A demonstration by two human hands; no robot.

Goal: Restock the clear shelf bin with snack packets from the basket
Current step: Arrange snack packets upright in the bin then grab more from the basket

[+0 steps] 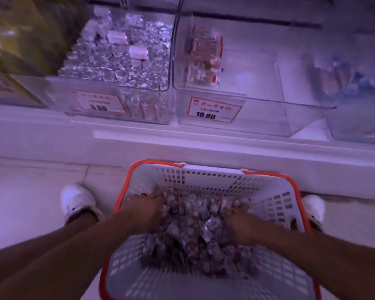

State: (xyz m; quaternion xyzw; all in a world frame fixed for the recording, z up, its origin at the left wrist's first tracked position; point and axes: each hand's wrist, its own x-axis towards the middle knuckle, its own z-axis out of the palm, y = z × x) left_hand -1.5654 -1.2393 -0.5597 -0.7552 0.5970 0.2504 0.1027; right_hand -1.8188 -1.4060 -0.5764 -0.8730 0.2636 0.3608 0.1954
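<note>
- Both hands down in basket point(204, 176) on floor, just in front of shelf.
- Left hand point(148, 210) dug into far-left side of packet pile point(195, 232); fingers curled into packets, prob. gripping a bunch – blur makes it hard to be sure.
- Right hand point(239, 224) on right side of pile, fingers bent down among packets, likewise seeming clamped on some.
- Packets: small, foil-shiny, loose heap. Likely light, crinkly, slippery against each other; soft enough to squash, so no hard squeeze.
- Best hold, by judgement: scoop from both sides w/ 2 hands, cup under the bunch, not pinch from top – strays will slide out.
- Target bin point(258, 100) above on shelf, tagged 10.80, nearly bare: few packets standing at its left wall.
- Neighbour bin point(117, 83) to the left heaped w/ silver wrapped items; not the target.
</note>
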